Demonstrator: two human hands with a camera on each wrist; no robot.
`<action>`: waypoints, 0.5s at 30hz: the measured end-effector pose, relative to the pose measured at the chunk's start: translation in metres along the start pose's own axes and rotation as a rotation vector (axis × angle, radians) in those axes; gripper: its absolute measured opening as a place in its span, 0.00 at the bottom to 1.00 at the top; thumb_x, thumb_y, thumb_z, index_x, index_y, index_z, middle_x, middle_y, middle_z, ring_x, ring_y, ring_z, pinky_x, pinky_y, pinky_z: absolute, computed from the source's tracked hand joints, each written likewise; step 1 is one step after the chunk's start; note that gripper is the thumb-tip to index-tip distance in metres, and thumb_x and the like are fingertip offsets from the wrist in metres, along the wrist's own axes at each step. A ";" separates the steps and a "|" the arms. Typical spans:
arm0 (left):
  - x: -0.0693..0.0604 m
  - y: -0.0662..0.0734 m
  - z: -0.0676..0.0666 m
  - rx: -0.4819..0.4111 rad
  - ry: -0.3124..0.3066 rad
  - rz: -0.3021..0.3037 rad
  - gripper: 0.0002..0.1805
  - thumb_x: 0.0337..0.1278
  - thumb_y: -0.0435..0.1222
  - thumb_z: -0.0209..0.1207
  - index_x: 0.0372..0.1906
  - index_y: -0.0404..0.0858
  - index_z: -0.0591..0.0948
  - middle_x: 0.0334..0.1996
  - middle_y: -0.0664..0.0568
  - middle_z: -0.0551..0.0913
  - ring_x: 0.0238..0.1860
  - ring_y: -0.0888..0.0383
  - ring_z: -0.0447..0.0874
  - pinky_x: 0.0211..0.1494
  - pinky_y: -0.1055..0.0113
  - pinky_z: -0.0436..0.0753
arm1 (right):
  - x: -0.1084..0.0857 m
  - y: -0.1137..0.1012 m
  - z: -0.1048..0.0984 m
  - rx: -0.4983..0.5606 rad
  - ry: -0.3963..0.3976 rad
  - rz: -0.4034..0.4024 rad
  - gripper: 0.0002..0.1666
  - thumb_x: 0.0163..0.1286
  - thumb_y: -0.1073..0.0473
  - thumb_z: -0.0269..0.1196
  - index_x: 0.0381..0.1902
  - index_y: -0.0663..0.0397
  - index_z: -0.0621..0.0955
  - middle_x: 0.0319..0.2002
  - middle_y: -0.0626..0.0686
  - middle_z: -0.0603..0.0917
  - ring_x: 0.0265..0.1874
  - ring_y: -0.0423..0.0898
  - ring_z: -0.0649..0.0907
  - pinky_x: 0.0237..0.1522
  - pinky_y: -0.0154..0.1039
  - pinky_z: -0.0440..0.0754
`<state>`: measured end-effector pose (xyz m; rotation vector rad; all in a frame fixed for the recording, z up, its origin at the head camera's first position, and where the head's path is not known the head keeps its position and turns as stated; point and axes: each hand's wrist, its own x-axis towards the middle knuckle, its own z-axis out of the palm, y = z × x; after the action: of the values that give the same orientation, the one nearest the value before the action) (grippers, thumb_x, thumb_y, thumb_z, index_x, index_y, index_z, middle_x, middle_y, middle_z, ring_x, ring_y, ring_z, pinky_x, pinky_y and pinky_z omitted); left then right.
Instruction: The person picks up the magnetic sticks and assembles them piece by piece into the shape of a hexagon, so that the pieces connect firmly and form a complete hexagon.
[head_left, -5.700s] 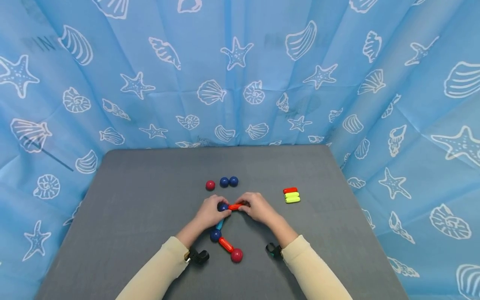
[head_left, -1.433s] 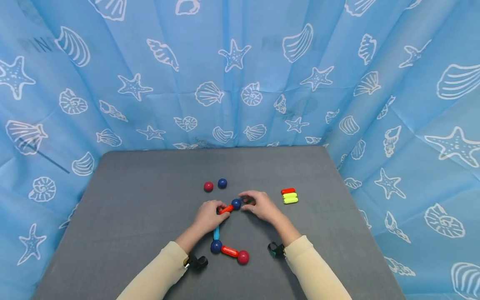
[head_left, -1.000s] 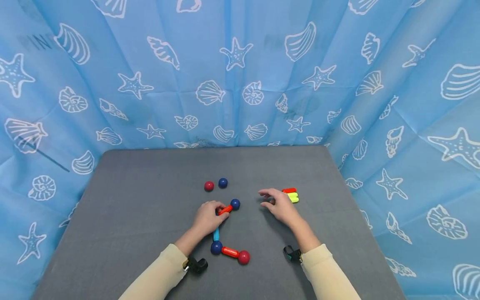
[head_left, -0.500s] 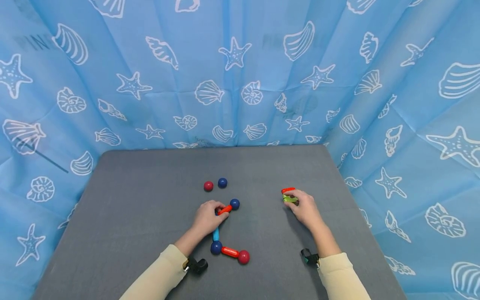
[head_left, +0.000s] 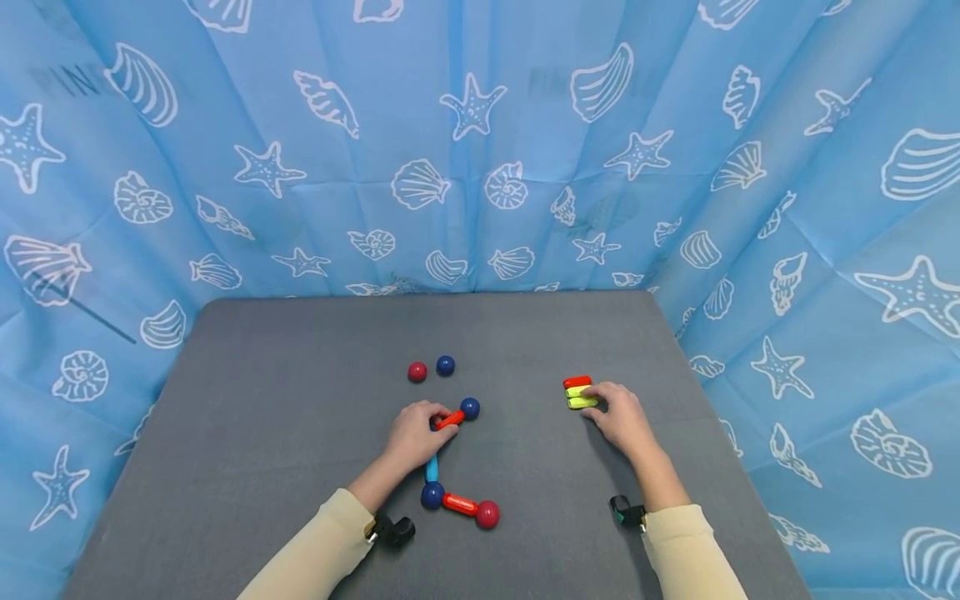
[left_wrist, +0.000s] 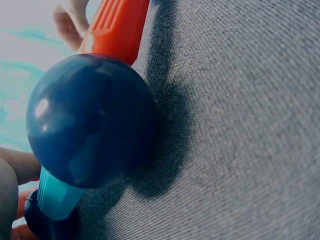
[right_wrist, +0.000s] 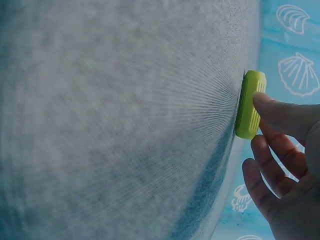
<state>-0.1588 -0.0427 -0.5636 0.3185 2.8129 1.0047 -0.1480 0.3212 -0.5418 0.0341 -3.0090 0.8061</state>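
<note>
My left hand (head_left: 414,435) grips a red stick (head_left: 451,419) close to where it meets a partly covered blue ball. A second blue ball (head_left: 470,407) sits on the stick's far end. From the covered ball (left_wrist: 45,220) a light-blue stick (head_left: 432,468) leads to a nearer blue ball (head_left: 432,495), then another red stick (head_left: 460,503) and a red ball (head_left: 487,514). Over on the right, my right hand (head_left: 621,421) pinches the end of the nearest yellow-green stick (head_left: 581,403); the right wrist view shows the thumb on this stick (right_wrist: 251,107).
Beyond that stick lie another yellow-green stick (head_left: 576,392) and a red stick (head_left: 577,382), side by side. A loose red ball (head_left: 417,372) and a loose blue ball (head_left: 446,365) rest farther back on the grey table (head_left: 315,358). A blue shell-print curtain (head_left: 337,208) stands behind.
One of the two loose blue balls has joined the red stick's free end. My right hand has left it and travelled right to the yellow-green sticks. Lately my left hand has stayed put.
</note>
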 end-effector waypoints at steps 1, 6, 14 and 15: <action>0.000 0.000 0.000 0.000 0.000 -0.001 0.15 0.58 0.46 0.70 0.46 0.44 0.88 0.36 0.54 0.82 0.35 0.57 0.73 0.41 0.62 0.73 | 0.000 0.000 0.000 -0.006 -0.003 0.002 0.18 0.60 0.65 0.74 0.49 0.59 0.86 0.52 0.62 0.84 0.54 0.63 0.80 0.57 0.61 0.75; -0.001 -0.001 0.001 0.000 0.003 -0.005 0.14 0.58 0.46 0.70 0.46 0.44 0.88 0.36 0.53 0.82 0.35 0.56 0.73 0.40 0.62 0.74 | 0.000 0.002 0.002 -0.037 -0.025 0.018 0.16 0.60 0.67 0.73 0.47 0.61 0.86 0.46 0.61 0.84 0.45 0.58 0.82 0.49 0.56 0.80; 0.000 -0.002 0.001 -0.012 0.015 0.006 0.14 0.58 0.45 0.70 0.45 0.43 0.88 0.35 0.54 0.82 0.34 0.56 0.73 0.40 0.63 0.72 | -0.003 -0.004 0.001 -0.090 -0.041 0.006 0.15 0.62 0.65 0.73 0.47 0.58 0.85 0.41 0.56 0.84 0.41 0.54 0.80 0.45 0.54 0.79; 0.000 -0.002 0.001 -0.014 0.016 0.007 0.14 0.58 0.45 0.70 0.45 0.43 0.88 0.35 0.54 0.82 0.34 0.56 0.73 0.40 0.63 0.73 | -0.003 -0.006 0.001 -0.086 -0.041 -0.002 0.15 0.62 0.65 0.72 0.47 0.58 0.85 0.42 0.57 0.84 0.41 0.54 0.80 0.46 0.55 0.79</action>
<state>-0.1588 -0.0439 -0.5659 0.3198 2.8195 1.0316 -0.1446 0.3159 -0.5395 0.0516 -3.0780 0.6828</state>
